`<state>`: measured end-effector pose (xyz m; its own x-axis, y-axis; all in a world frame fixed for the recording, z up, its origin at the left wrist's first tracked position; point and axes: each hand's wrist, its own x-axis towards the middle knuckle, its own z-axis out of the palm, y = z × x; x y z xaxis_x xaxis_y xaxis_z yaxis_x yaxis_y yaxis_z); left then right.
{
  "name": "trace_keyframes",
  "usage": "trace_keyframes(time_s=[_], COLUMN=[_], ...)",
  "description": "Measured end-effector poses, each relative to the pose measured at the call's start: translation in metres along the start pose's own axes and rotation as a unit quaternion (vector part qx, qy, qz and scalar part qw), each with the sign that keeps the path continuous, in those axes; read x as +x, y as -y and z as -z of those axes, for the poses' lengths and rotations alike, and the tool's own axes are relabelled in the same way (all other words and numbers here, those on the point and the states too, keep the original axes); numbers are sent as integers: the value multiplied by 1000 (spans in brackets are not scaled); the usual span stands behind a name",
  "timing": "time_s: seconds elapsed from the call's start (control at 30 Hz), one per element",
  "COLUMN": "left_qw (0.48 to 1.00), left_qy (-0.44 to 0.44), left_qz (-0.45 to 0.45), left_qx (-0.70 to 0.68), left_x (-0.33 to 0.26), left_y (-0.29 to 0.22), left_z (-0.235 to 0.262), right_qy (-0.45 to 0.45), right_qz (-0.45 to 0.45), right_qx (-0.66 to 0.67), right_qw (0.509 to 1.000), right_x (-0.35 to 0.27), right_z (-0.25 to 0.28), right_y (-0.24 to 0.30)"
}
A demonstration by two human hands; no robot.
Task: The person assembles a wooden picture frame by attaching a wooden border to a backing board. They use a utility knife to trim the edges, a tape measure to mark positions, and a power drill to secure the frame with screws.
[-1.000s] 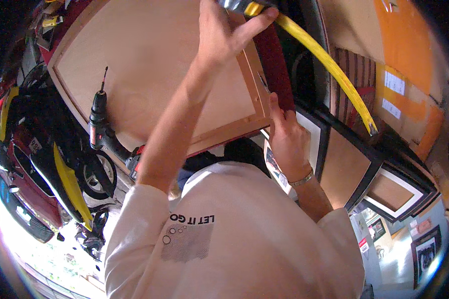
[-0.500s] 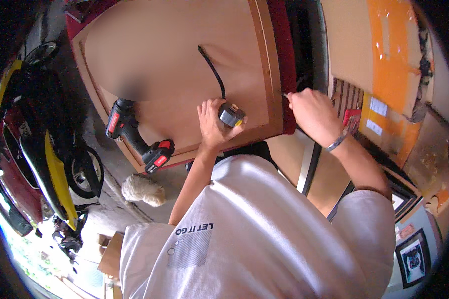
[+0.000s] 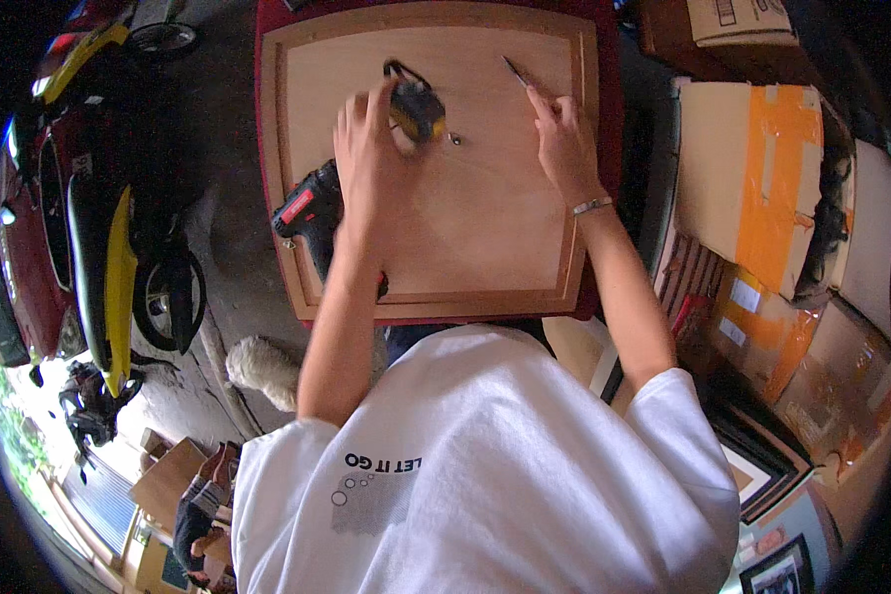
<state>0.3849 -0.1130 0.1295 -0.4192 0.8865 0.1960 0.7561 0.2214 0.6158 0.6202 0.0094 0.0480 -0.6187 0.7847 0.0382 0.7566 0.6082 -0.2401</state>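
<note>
Before me lies a framed wooden panel [image 3: 485, 228] with a dark red border around it. My left hand [image 3: 366, 158] is over its left half, thumb and fingers on a black and yellow tape measure [image 3: 418, 109] with a dark strap; both are slightly blurred. A small shiny bit [image 3: 455, 139] shows beside the tape measure; I cannot make out what it is. My right hand [image 3: 566, 148] is closed on a slim, dark, pointed tool [image 3: 514, 72], tip toward the far side. Partly behind my left forearm, a black and red cordless drill [image 3: 312, 213] lies on the panel.
Cardboard boxes [image 3: 718, 168] with orange tape are stacked at the right, picture frames [image 3: 762, 475] below them. At the left stand motorbikes [image 3: 119, 287] and a red car [image 3: 45, 218]. A fluffy cream thing [image 3: 262, 368] is on the floor; another person [image 3: 196, 520] is at lower left.
My view has turned, so the panel sits straighter. My left hand has moved away from me with the tape measure. My right hand has come from the right edge to over the panel.
</note>
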Motion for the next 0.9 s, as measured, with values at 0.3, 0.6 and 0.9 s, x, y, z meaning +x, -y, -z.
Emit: trace_keyframes(time_s=[0.3,0.6,0.9], left_qw=[970,951,821], left_qy=[48,260,228], left_qz=[-100,57,167], left_qx=[216,-154,-497], left_x=[76,-16,-84], left_y=[76,23,-19], left_z=[-56,-43,34], right_qy=[-3,-65,175], right_qz=[66,121,-204], right_qx=[182,133,703], right_qw=[981,982,659], right_x=[-3,-5,-76], right_z=[-29,-63,56], right_y=[90,73,105])
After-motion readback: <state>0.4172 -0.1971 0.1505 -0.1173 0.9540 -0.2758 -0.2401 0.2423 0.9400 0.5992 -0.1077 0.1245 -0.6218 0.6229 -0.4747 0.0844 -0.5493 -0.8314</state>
